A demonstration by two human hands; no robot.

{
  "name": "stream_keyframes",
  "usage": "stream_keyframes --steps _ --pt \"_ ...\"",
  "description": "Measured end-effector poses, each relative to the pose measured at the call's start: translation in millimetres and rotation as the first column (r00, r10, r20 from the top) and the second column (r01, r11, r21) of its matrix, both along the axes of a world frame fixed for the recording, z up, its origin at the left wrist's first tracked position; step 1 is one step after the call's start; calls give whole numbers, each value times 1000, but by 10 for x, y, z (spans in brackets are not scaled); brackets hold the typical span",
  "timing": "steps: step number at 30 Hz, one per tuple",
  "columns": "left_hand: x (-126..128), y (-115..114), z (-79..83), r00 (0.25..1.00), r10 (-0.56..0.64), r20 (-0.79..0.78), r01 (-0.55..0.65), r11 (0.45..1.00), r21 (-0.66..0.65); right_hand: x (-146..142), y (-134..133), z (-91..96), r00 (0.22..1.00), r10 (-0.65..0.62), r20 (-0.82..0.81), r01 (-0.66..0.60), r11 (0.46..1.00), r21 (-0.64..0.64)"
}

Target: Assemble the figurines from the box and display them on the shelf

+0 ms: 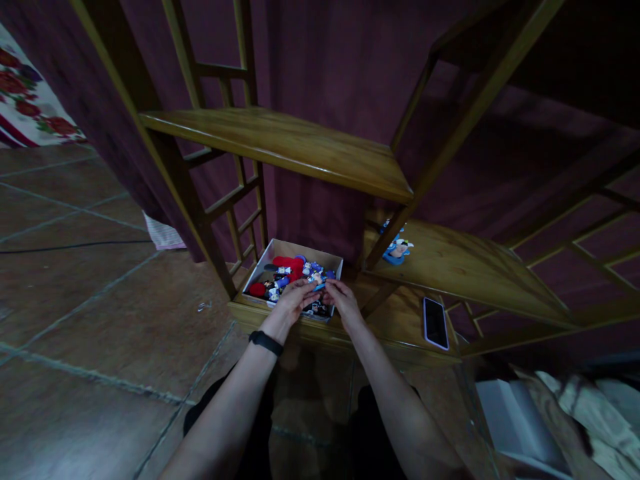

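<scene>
A small toy figurine (317, 280) with a blue base is pinched between my two hands, over the front right part of a shallow cardboard box (258, 270). My left hand (297, 297) has its fingers closed on the figurine's left side. From the other side, the fingertips of my right hand (342, 298) grip its edge. Inside the box lie several more figurines in red, white, blue and black, including one with a round red part (257, 289). My hands partly cover the box's front edge and some of these figurines.
The box stands on the low board of a wooden shelf unit, below a higher shelf (280, 137). At right, blue and white figurines (397, 249) stand on a middle shelf (450, 257) behind an upright. A phone (435, 323) lies on the low board. Purple curtain hangs behind.
</scene>
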State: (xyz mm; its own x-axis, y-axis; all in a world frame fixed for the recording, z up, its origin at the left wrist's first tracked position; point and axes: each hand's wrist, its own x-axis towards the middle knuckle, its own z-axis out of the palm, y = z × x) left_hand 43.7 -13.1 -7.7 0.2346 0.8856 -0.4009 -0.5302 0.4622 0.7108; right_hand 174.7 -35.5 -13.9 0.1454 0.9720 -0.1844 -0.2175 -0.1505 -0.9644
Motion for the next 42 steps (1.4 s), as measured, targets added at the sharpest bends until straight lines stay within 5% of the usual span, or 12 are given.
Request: stream_keyframes --steps 12,26,42 --pt "15 8 51 996 -21 84 31 992 -118 22 2 -14 997 11 70 -11 1000 -11" --pt "40 -4 -5 999 38 -1 -37 995 96 -27 1 -79 991 -28 -130 28 1000 -9" --pt "5 -22 -17 1000 -26 11 25 997 79 -106 -136 -33 994 -75 -80 76 997 15"
